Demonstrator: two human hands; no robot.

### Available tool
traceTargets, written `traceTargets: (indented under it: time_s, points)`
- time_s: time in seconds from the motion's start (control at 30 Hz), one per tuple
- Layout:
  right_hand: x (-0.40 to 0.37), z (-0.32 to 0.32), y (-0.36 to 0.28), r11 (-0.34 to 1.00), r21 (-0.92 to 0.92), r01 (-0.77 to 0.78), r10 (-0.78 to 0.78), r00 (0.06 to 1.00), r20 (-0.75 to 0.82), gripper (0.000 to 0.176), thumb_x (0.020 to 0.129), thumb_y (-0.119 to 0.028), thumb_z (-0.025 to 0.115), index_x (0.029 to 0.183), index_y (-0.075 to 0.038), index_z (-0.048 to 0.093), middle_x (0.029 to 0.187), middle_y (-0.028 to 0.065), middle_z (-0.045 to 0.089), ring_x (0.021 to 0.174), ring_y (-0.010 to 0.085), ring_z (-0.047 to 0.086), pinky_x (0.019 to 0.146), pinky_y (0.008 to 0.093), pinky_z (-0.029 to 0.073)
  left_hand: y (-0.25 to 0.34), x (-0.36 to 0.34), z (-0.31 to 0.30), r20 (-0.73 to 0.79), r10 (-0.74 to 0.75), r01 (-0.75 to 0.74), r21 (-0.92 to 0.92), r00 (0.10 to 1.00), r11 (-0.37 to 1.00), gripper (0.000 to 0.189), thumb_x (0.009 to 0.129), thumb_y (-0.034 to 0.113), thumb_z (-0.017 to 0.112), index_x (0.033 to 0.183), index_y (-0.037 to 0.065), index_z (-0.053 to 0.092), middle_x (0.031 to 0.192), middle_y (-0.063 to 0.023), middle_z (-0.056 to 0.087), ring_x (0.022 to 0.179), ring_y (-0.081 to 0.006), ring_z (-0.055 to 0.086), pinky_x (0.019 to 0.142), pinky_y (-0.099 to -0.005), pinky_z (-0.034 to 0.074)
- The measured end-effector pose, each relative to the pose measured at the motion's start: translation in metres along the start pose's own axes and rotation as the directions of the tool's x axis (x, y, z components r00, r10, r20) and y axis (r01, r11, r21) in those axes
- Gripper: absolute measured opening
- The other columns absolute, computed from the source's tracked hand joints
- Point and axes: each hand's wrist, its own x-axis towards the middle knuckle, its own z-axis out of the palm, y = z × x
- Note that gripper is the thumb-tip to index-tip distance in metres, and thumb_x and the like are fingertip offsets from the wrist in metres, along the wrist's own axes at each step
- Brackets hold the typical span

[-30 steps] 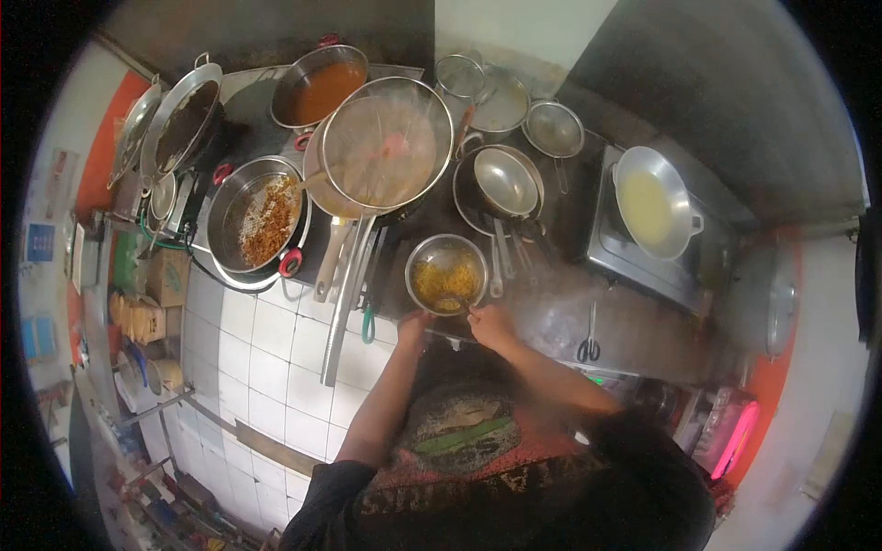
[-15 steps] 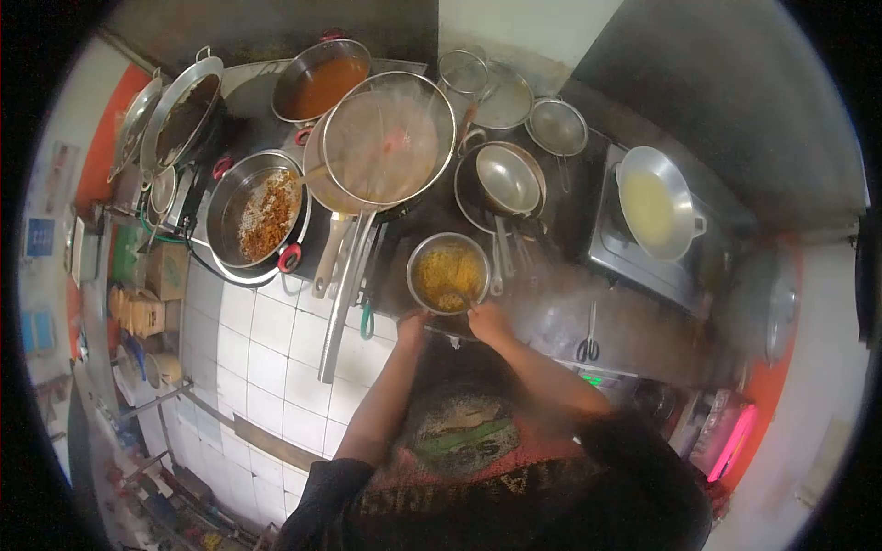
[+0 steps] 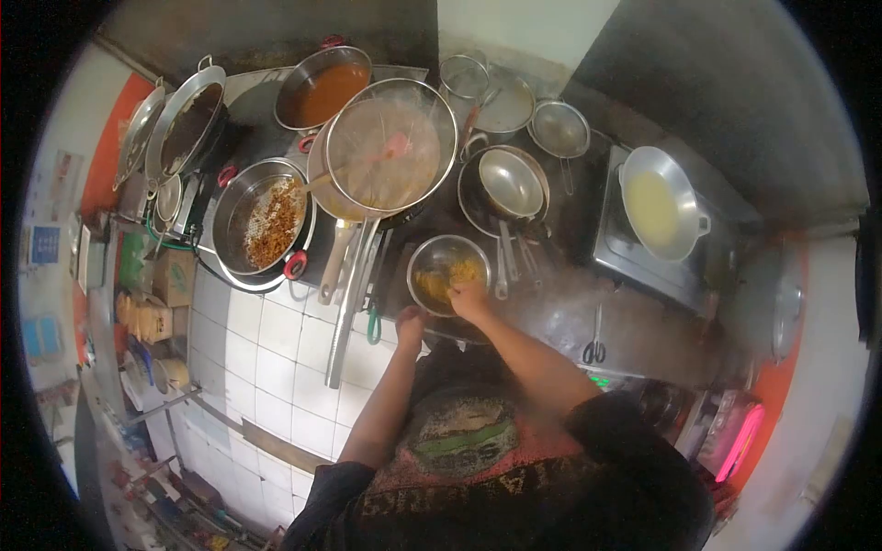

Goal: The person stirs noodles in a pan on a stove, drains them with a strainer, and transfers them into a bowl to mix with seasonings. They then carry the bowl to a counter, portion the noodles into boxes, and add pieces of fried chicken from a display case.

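A steel mixing bowl (image 3: 411, 262) with yellow, crumbly food (image 3: 467, 268) in it stands on the dark counter in front of me. My left hand (image 3: 411, 326) is closed at the bowl's near-left rim, apparently pinching it. Over the near-right part of the bowl, my right hand (image 3: 469, 300) reaches inside with its fingers curled into the food. Whatever those fingers hold is hidden. The food is heaped toward the right, and bare metal shows at the bowl's bottom left.
A large strainer (image 3: 392, 209) rests across a pot left of the bowl, its long handle (image 3: 342, 321) jutting over the edge. Beyond are a pan of browned bits (image 3: 273, 220), orange liquid (image 3: 335, 92), and small pans (image 3: 511, 184). To the right are scissors (image 3: 595, 351) and a wok (image 3: 657, 202).
My right hand has moved from the near-right rim up and into the bowl. The yellow food has shifted, baring some of the bottom. My left hand stays by the rim.
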Motion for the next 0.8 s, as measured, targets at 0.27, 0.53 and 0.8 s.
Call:
traceTargets:
  time_s: [0.27, 0.53, 0.8]
  points:
    - [-0.047, -0.099, -0.03, 0.956, -0.291, 0.041, 0.065, 0.937, 0.344, 0.036, 0.081, -0.019, 0.062, 0.116, -0.012, 0.062, 0.108, 0.0161, 0.062, 0.103, 0.0358, 0.057, 0.089, 0.0465, 0.044, -0.007, 0.004, -0.008, -0.003, 0.002, -0.003, -0.243, 1.0, 0.97, 0.005, 0.087, 0.007, 0.061, 0.09, 0.004, 0.064, 0.084, -0.0026, 0.064, 0.078, -0.0127, 0.056, 0.075, -0.0266, 0.044]
    - [-0.043, -0.068, 0.015, 0.991, -0.075, -0.108, 0.12, 0.977, 0.175, 0.033, 0.084, -0.024, 0.059, 0.114, -0.01, 0.064, 0.1, 0.0171, 0.065, 0.094, 0.0337, 0.061, 0.086, 0.0428, 0.045, -0.01, 0.007, -0.004, -0.06, -0.027, 0.018, -0.138, 0.998, 0.99, 0.006, 0.086, 0.009, 0.065, 0.088, 0.004, 0.065, 0.084, -0.0031, 0.064, 0.08, -0.0138, 0.057, 0.075, -0.0269, 0.045]
    - [-0.015, -0.048, -0.003, 0.984, -0.078, -0.161, 0.151, 0.981, -0.121, 0.033, 0.087, -0.026, 0.053, 0.11, -0.005, 0.065, 0.097, 0.0252, 0.063, 0.092, 0.0368, 0.062, 0.076, 0.0447, 0.049, 0.014, -0.013, -0.005, 0.005, 0.069, -0.07, 0.098, 0.998, 0.993, 0.015, 0.085, 0.019, 0.066, 0.087, 0.005, 0.063, 0.079, -0.0028, 0.065, 0.068, -0.0099, 0.055, 0.064, -0.0234, 0.044]
